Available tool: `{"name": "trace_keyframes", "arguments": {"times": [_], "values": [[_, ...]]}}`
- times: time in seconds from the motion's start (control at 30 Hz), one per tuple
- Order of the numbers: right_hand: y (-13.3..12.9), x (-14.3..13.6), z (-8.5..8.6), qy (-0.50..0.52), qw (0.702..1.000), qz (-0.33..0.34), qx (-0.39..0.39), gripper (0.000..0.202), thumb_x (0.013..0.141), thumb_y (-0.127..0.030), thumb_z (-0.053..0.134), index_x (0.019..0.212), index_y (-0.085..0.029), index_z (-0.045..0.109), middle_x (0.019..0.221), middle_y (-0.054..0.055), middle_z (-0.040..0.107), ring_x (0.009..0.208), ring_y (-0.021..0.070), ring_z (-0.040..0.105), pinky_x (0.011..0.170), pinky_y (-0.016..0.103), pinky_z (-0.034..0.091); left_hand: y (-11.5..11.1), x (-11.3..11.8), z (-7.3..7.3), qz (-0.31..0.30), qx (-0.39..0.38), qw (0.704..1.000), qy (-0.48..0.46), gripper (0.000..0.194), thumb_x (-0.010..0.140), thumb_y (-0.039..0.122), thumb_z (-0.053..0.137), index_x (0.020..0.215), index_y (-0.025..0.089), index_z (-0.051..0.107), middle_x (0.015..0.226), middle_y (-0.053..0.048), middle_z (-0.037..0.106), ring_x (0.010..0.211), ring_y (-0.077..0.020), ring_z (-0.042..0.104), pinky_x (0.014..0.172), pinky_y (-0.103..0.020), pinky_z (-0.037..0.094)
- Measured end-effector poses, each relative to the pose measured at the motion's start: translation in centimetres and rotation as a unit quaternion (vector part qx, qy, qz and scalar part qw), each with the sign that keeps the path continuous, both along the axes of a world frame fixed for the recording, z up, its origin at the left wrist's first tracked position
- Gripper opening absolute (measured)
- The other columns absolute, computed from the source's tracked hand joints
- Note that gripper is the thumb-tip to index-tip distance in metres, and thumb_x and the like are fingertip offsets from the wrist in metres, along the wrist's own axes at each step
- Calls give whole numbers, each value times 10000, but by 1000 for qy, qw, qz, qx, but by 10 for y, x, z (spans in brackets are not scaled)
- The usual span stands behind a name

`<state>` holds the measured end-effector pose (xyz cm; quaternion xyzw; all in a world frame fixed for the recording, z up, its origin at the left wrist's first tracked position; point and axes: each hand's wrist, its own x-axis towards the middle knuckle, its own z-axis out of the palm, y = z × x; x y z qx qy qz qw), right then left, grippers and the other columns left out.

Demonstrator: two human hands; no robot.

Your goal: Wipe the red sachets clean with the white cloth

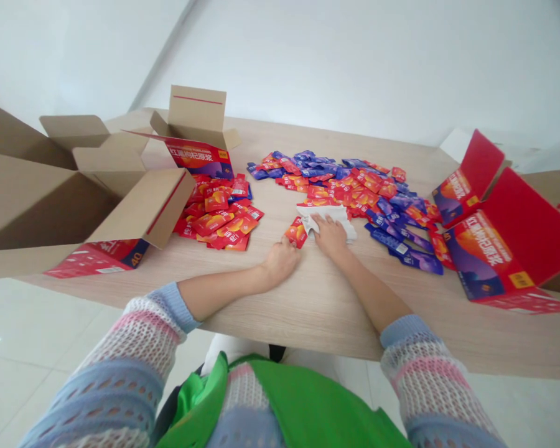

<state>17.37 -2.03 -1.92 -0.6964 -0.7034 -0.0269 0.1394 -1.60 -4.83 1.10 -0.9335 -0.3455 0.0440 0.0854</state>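
At the middle of the table, my left hand (281,262) is closed on the lower edge of a red packet (296,231). My right hand (330,236) lies with its fingers spread on a crumpled white cloth (340,216), just right of that packet. The cloth covers part of the near edge of a wide pile of red packets (359,190) and blue packets (401,224). To the left of my hands is a separate heap, mostly of red packets (224,221).
An open red carton (200,158) stands behind the left heap, with a larger open carton (107,255) at the far left. Another open red carton (488,255) is at the right, beside the pile. The wooden table's (303,323) front edge is near my body.
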Motion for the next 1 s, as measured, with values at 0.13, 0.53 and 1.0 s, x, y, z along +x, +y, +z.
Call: {"name": "trace_keyframes", "arguments": {"times": [0.13,0.53,1.0], "values": [[-4,11,0,109,991,61,44,519,905,-245,399,1423,-215,402,1399,49,494,1287,245,443,1048,407,372,1,-3,0,-11,-5,1000,-5,192,866,67,527,922,64,711,890,-186,682,961,-300,577,633,-297,478],[-12,-5,-1,105,925,365,21,588,823,-212,426,1411,-229,428,1512,5,316,1403,213,252,1145,435,246,5,-5,3,-45,18,999,-23,227,866,48,490,944,58,702,913,-198,692,885,-301,617,649,-354,482],[-3,-11,4,-34,990,133,-28,665,815,-278,516,1453,-288,328,1522,-5,301,1401,274,235,1089,476,262,2,-3,4,-4,-13,999,-35,246,859,48,496,980,48,711,997,-211,672,1006,-318,559,628,-330,491]]}}
